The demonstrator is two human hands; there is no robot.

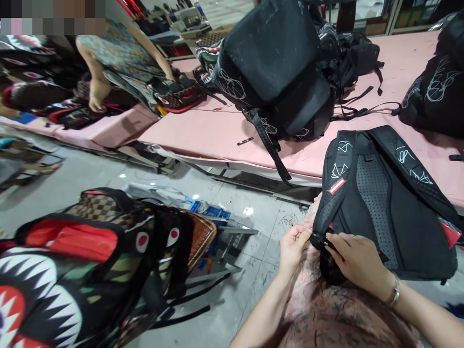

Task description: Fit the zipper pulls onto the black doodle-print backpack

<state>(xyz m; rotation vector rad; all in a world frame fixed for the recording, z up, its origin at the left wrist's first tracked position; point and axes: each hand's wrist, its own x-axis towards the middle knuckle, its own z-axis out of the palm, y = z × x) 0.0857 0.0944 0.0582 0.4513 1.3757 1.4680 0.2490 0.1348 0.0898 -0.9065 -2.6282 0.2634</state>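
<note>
Both hands pinching the lower strap end of a black backpack.

Left hand [294,245] and right hand [353,258] clenched on the black webbing strap end [318,239], at six o'clock of the black mesh-backed backpack with white scribble print [384,203], lying back-up on the lap and pink padded table [217,130] edge. Strap apparently mid-adjustment, not yet let go. At twelve o'clock, piled black backpacks [279,67]; at nine o'clock, shark-mouth printed backpacks [72,270] stacked on the floor; at ten o'clock, another person's hand [96,99].
</note>
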